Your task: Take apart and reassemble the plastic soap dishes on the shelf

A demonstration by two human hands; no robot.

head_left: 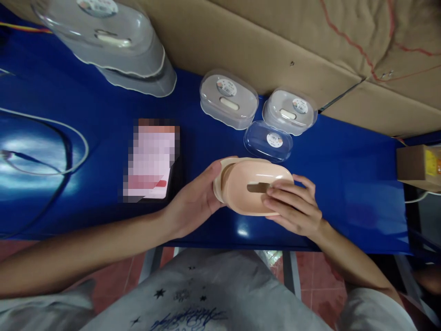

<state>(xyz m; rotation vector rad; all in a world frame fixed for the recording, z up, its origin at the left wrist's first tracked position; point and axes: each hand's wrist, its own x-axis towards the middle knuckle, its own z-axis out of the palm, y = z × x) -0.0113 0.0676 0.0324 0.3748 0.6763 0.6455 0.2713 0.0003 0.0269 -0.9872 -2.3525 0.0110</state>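
Both my hands hold a peach oval plastic box [253, 184] just above the near edge of the blue table [344, 184]. My left hand [195, 200] wraps its left end, fingers curled round it. My right hand [296, 204] rests on its right side, fingers pressed across the top near a dark slot in the middle. A clear oval lid [268, 141] with a round sticker lies on the table just behind the box.
Two closed clear-lidded boxes [228, 98] [290, 109] stand behind the lid. A stack of larger clear lids [113, 41] sits at the back left. A blurred-out phone [151, 158] lies left of my hands. Cardboard [275, 41] lines the back; a small carton [418, 168] is at right.
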